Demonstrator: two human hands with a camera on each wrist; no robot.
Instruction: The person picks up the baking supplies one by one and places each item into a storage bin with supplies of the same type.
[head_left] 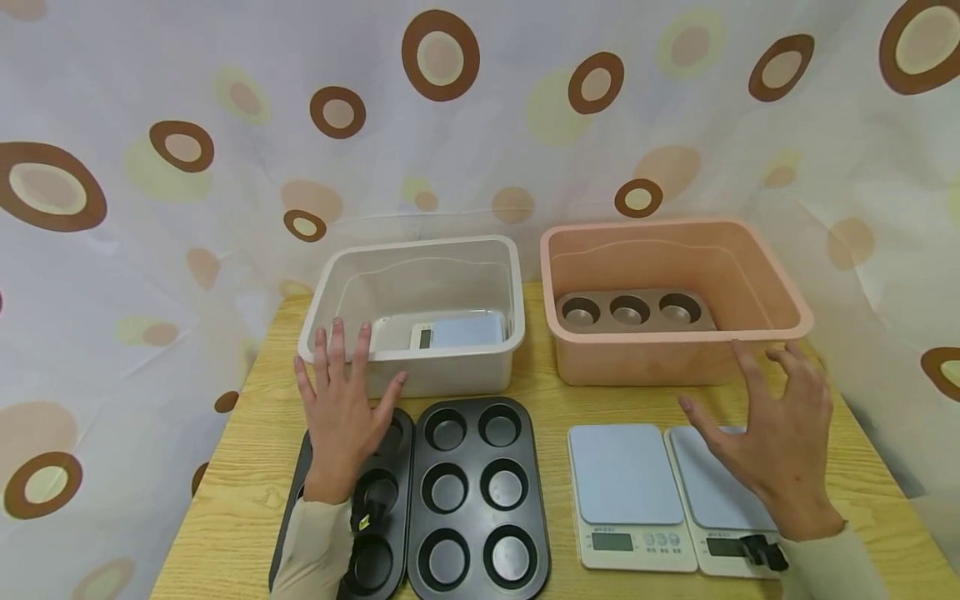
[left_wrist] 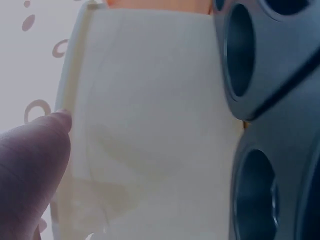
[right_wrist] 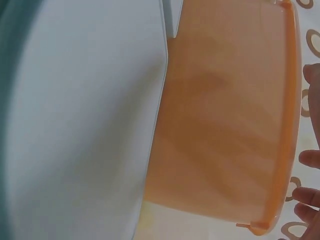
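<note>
My left hand, fingers spread and holding nothing, hovers over a dark muffin pan, its fingertips overlapping the front of a white bin. In the left wrist view a thumb shows beside the bin's pale wall. Beside that pan lies a second six-cup muffin pan. The right hand, also holding nothing, has its fingers parted and slightly bent. It is over a kitchen scale, fingertips at the front rim of a pink bin. Another kitchen scale sits directly left.
Inside the white bin lies a kitchen scale. The pink bin holds a brownish muffin pan, partly hidden by the front wall. Everything stands on a wooden table, with a circle-patterned sheet behind and along the sides.
</note>
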